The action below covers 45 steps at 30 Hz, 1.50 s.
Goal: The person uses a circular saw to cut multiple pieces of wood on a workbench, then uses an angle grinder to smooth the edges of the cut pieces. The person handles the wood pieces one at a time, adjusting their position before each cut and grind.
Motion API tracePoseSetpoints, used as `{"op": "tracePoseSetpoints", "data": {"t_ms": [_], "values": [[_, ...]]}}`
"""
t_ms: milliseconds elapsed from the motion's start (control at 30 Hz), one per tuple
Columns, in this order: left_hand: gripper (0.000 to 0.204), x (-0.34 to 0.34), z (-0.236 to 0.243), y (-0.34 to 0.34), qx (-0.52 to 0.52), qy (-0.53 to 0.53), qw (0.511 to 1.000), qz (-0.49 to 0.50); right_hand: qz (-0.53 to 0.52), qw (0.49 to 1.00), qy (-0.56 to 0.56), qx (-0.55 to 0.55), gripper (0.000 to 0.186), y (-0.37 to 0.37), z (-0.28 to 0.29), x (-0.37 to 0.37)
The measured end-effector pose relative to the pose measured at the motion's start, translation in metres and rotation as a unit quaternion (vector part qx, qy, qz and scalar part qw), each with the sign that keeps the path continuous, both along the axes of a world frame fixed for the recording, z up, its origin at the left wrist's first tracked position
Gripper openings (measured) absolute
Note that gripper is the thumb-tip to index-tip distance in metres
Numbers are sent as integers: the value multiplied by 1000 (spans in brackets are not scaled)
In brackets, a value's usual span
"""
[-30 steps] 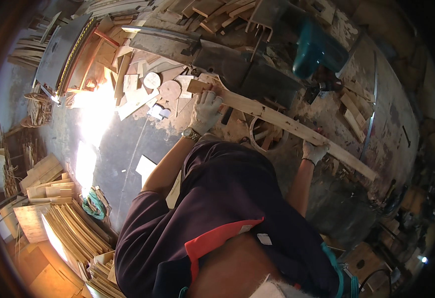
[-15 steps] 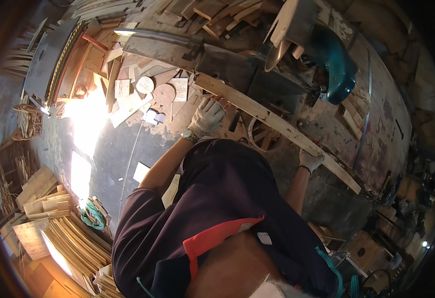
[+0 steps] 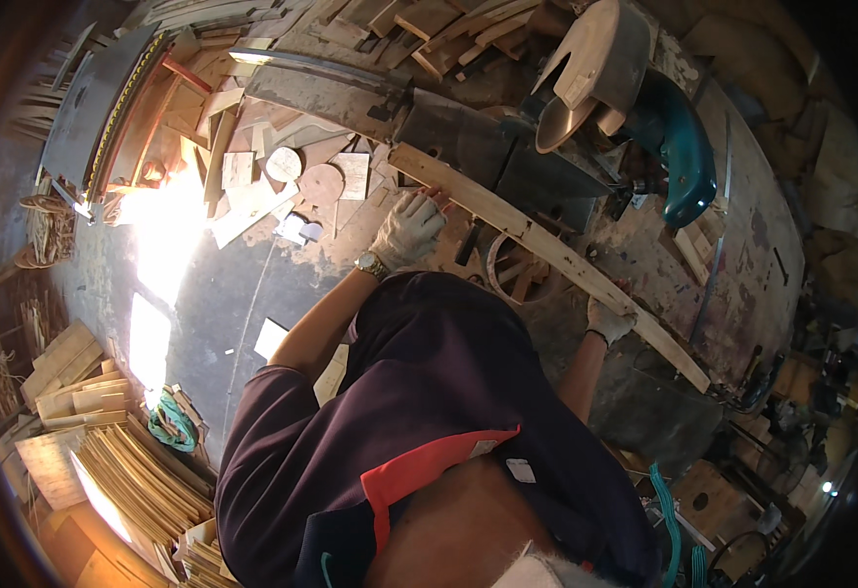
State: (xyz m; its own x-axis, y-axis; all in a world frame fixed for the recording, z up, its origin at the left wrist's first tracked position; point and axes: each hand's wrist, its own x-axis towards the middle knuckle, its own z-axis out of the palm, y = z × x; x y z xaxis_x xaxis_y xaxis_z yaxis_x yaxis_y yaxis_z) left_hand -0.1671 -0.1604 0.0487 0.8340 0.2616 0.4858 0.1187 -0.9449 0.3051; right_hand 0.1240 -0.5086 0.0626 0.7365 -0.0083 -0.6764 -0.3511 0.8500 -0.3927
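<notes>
Up swings the saw (image 3: 686,162), upper right, clear of the plank (image 3: 537,240) the right hand (image 3: 610,321) clamps, left hand's grip (image 3: 409,231) unclear!

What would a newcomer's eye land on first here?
Probably the long, pale wooden board slanting across the middle, with the pale-gloved right hand gripping it toward its lower-right end. Next would likely come the glossy, curved teal machine casing at upper right, then the glaring white patches of light at left.
</notes>
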Motion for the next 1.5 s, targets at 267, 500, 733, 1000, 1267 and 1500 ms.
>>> {"op": "tracePoseSetpoints", "data": {"t_ms": [267, 500, 733, 1000, 1267, 1500], "values": [[45, 22, -3, 15, 15, 65, 996, 66, -30, 993, 102, -54, 54, 10, 5, 22], [84, 59, -1, 57, -24, 106, 992, 58, 34, 981, 145, -128, 43, 55, 28, 25], [41, 90, -23, 90, -45, 111, 992, 26, 104, 982, 78, -140, 34, 61, -12, 71], [32, 100, -9, 98, -62, 97, 987, 113, 272, 931, -33, -241, 33, 82, -39, 106], [29, 110, 13, 102, -23, 180, 976, 117, 236, 941, -21, -240, 33, 82, -60, 111], [35, 107, 4, 117, -22, 175, 979, 97, 458, 655, -21, -600, 41, 87, 4, 81]]}}
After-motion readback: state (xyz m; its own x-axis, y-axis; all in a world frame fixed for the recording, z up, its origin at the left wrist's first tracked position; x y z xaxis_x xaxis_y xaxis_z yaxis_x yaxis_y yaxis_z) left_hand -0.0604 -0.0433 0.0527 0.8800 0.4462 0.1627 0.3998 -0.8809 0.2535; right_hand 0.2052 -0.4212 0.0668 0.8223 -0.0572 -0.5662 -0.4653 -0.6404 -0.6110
